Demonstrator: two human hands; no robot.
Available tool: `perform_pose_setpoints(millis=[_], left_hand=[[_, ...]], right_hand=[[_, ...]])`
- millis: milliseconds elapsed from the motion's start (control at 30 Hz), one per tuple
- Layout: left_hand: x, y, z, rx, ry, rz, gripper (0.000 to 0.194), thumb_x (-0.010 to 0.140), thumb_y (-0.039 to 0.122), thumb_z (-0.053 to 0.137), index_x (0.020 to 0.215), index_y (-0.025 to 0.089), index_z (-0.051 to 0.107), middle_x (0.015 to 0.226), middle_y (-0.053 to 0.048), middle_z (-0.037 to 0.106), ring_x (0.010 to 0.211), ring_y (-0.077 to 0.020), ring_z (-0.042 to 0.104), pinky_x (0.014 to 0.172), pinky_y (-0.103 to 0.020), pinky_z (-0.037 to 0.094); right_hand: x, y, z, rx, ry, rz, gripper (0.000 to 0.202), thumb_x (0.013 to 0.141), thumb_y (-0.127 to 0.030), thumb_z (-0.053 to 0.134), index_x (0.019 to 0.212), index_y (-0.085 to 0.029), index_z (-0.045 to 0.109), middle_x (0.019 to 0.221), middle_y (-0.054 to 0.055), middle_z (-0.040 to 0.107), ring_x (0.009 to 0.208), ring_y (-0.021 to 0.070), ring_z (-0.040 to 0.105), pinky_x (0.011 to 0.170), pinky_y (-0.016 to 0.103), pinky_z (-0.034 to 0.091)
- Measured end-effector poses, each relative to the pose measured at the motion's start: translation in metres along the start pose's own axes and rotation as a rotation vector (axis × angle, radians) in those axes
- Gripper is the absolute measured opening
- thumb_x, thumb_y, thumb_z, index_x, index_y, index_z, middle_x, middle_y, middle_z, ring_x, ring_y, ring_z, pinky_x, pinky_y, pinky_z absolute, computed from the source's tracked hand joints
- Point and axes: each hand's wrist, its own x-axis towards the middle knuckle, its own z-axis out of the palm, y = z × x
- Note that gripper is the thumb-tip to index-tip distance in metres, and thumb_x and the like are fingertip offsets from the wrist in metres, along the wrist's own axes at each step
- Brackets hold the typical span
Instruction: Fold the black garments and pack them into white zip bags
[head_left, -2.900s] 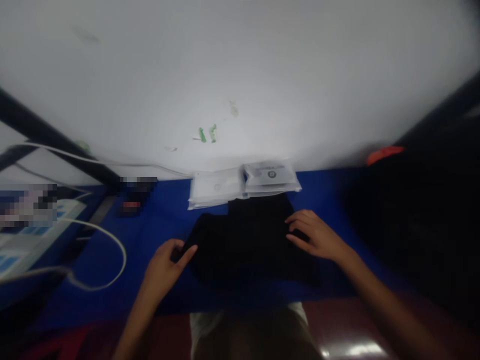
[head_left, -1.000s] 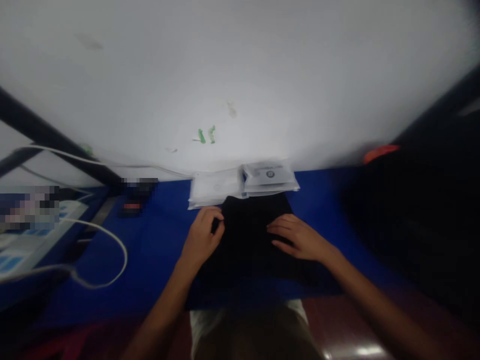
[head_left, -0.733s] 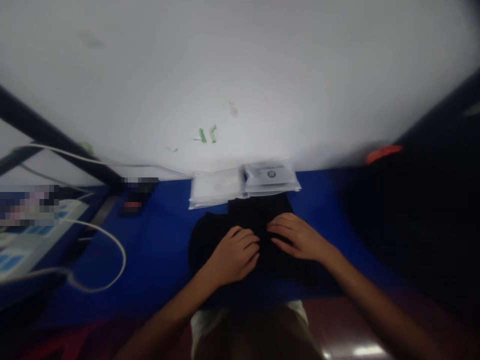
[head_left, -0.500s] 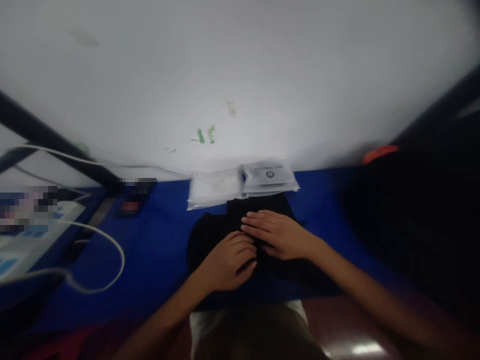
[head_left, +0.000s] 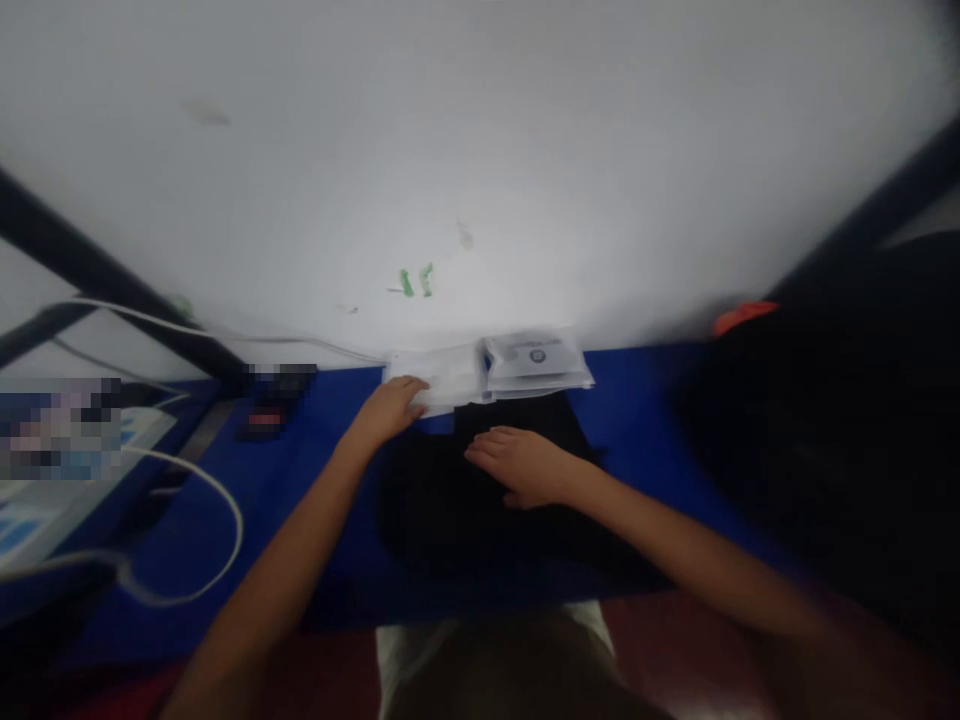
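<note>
Black folded cloth (head_left: 450, 510), perhaps a garment, lies on the blue tabletop (head_left: 319, 500) in front of me; its outline blends into shadow. My right hand (head_left: 521, 465) rests flat on it, fingers stretched to the left and no grip visible. Behind the cloth, my left hand (head_left: 391, 408) reaches the near left corner of a pale, translucent plastic bag (head_left: 454, 375). Its fingers lie over the bag, slightly bent with the thumb apart. Beside that bag is a second one (head_left: 538, 372) with a dark round print; its edge shows several layers.
A white wall (head_left: 525, 170) rises behind the table. On the left are a looping white cable (head_left: 238, 530), a blurred-out dark object (head_left: 274, 400) and a white-and-blue item (head_left: 45, 510). A large dark mass (head_left: 817, 450) with an orange piece (head_left: 742, 317) stands right.
My left hand has left the black cloth and moved forward and left onto the left plastic bag. My right hand stays on the cloth, shifted slightly left.
</note>
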Motion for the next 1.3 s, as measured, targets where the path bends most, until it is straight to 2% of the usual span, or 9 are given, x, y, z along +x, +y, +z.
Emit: perform_pose_setpoints(millis=[267,433,500,667,767,867,1000,1167,1300], left_hand=[[0.004,-0.011,0.0,0.077,-0.087,-0.055,0.026,0.096,0.03,0.046,0.105,0.023,0.069,0.116,-0.01,0.072,0.106,-0.0264,0.065,0.091,-0.034,0.047],[-0.008,-0.009,-0.01,0.118,-0.043,-0.127,0.034,0.098,0.029,0.041,0.128,0.022,0.056,0.097,-0.009,0.073,0.092,-0.026,0.069,0.079,-0.032,0.048],[-0.016,-0.006,-0.014,0.128,-0.003,-0.147,0.038,0.099,0.026,0.038,0.135,0.021,0.049,0.099,-0.009,0.071,0.092,-0.0251,0.068,0.078,-0.032,0.048],[-0.035,0.01,-0.025,0.16,0.022,-0.131,0.03,0.098,0.02,0.039,0.118,0.023,0.061,0.117,-0.01,0.062,0.105,-0.0247,0.063,0.081,-0.032,0.05],[-0.042,0.025,-0.031,0.197,0.021,-0.118,0.028,0.094,0.021,0.05,0.12,0.019,0.059,0.118,-0.012,0.059,0.115,-0.0279,0.057,0.086,-0.035,0.051],[-0.046,0.041,-0.036,0.283,0.042,-0.111,0.046,0.087,0.022,0.062,0.131,0.012,0.051,0.121,-0.016,0.054,0.117,-0.0318,0.053,0.089,-0.039,0.052],[-0.051,0.06,-0.037,0.338,0.065,-0.094,0.064,0.083,0.02,0.068,0.14,0.009,0.041,0.122,-0.018,0.051,0.117,-0.0334,0.052,0.087,-0.039,0.054],[-0.059,0.076,-0.034,0.227,0.049,-0.048,0.07,0.084,0.016,0.064,0.146,0.01,0.032,0.126,-0.018,0.048,0.115,-0.0334,0.055,0.083,-0.039,0.056],[-0.071,0.093,-0.037,-0.098,0.03,0.018,0.069,0.088,0.01,0.051,0.15,0.025,0.028,0.131,-0.012,0.047,0.111,-0.0255,0.06,0.09,-0.039,0.055]], right_hand=[[0.006,0.009,-0.005,0.049,0.053,0.045,0.067,0.075,-0.026,0.079,0.132,-0.007,0.051,0.127,0.019,0.062,0.117,0.0295,0.059,0.101,0.042,0.046],[0.003,0.015,0.006,0.118,0.142,0.069,0.07,0.081,-0.027,0.075,0.14,-0.01,0.042,0.136,0.019,0.056,0.123,0.0293,0.056,0.104,0.044,0.045],[0.0,0.018,0.012,0.104,0.174,0.089,0.072,0.083,-0.026,0.073,0.144,-0.012,0.038,0.139,0.02,0.053,0.127,0.0298,0.053,0.106,0.045,0.044],[-0.005,0.021,0.016,-0.018,0.109,-0.007,0.079,0.08,-0.014,0.072,0.148,-0.007,0.032,0.143,0.024,0.049,0.134,0.0308,0.047,0.11,0.045,0.041],[-0.004,0.018,0.011,-0.08,0.083,-0.052,0.062,0.088,-0.005,0.058,0.146,-0.006,0.037,0.138,0.023,0.055,0.133,0.0269,0.05,0.109,0.043,0.043],[0.0,0.015,0.006,-0.137,0.067,-0.043,0.046,0.094,-0.003,0.044,0.14,-0.003,0.044,0.132,0.023,0.06,0.128,0.0247,0.056,0.106,0.04,0.047],[0.001,0.011,-0.005,-0.151,0.029,-0.028,0.041,0.092,-0.002,0.046,0.132,-0.002,0.052,0.127,0.023,0.064,0.125,0.0254,0.059,0.105,0.04,0.049],[-0.005,-0.004,-0.033,-0.011,0.22,-0.117,0.047,0.087,0.003,0.042,0.131,-0.009,0.051,0.139,0.018,0.056,0.138,0.022,0.045,0.11,0.04,0.046],[-0.002,-0.014,-0.038,0.091,0.452,-0.315,0.028,0.097,-0.009,0.039,0.121,-0.013,0.052,0.144,0.017,0.052,0.148,0.0193,0.028,0.113,0.044,0.041]])
